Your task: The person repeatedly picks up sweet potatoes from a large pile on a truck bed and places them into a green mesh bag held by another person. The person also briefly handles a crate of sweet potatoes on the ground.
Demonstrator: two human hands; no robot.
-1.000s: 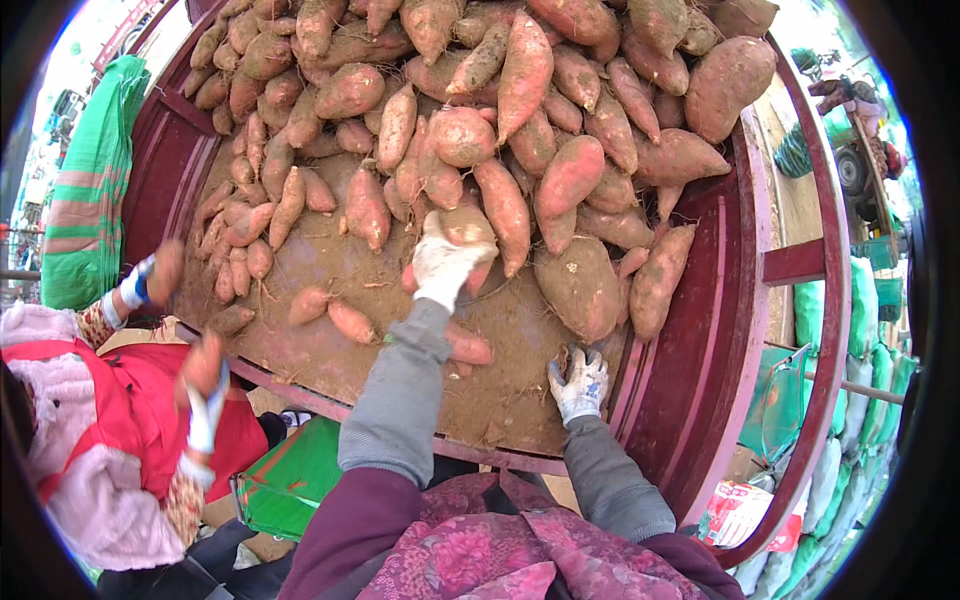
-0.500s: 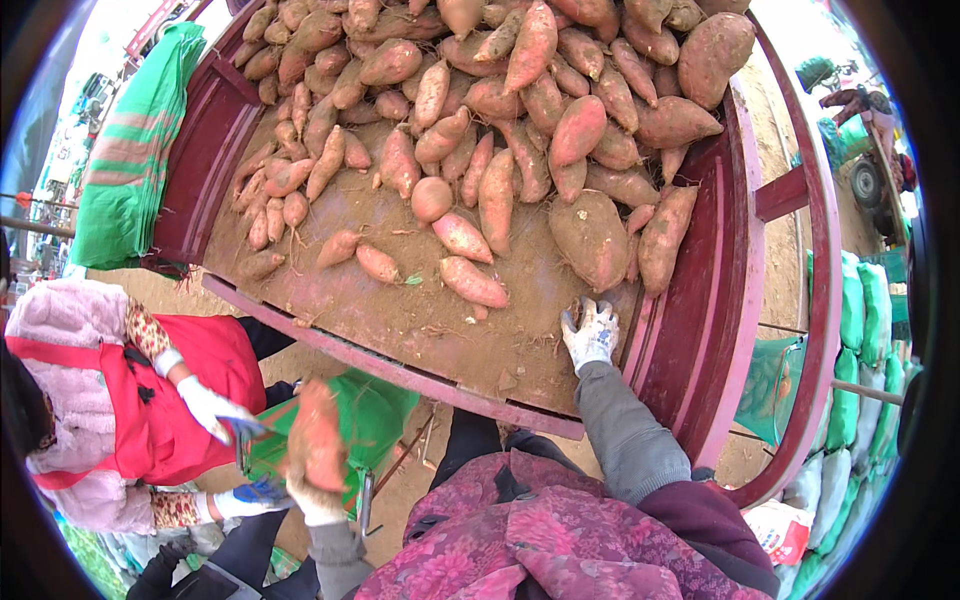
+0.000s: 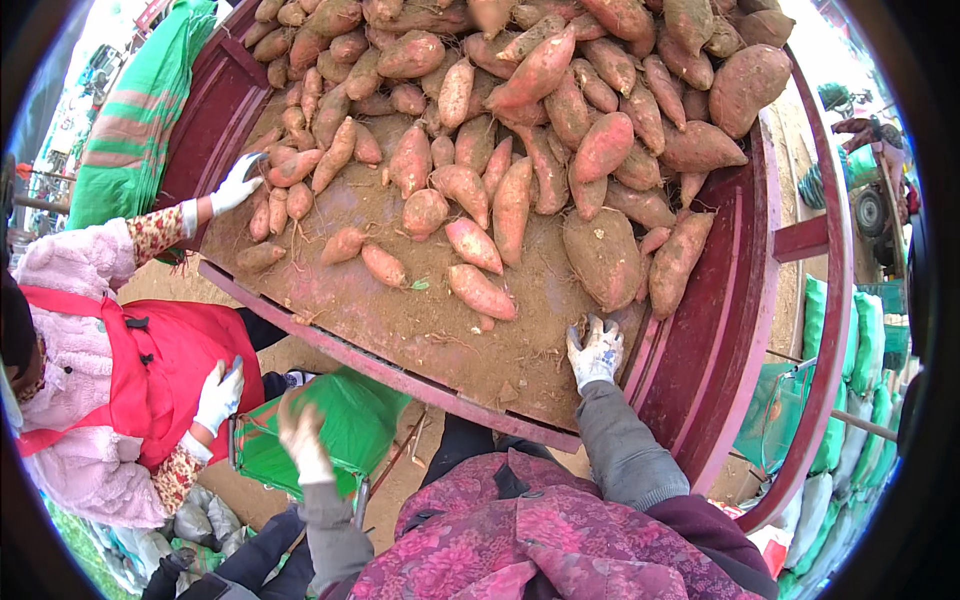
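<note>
My left hand (image 3: 303,437), in a pale glove and smeared by motion, is above an open green mesh bag (image 3: 362,410) on a metal frame. No sweet potato shows in it, and its fingers cannot be made out. On the dirt-covered cart bed (image 3: 400,325), my right hand (image 3: 597,352) rests in a soiled white glove near the right wall. Its fingers curl around a small brown piece too small to name. Just beyond it lie a big round sweet potato (image 3: 603,258) and a long one (image 3: 680,264). Sweet potatoes (image 3: 475,190) are heaped across the far bed.
A co-worker in a red apron (image 3: 185,360) stands at the left, one gloved hand (image 3: 238,183) by the small sweet potatoes and the other (image 3: 218,398) beside the bag frame. Green folded sacks (image 3: 135,120) hang over the left wall. A maroon rail (image 3: 820,300) borders the right side.
The sweet potato that was in my left hand is out of sight. The co-worker's one hand has moved up to the cart bed. My right hand has stayed nearly in place.
</note>
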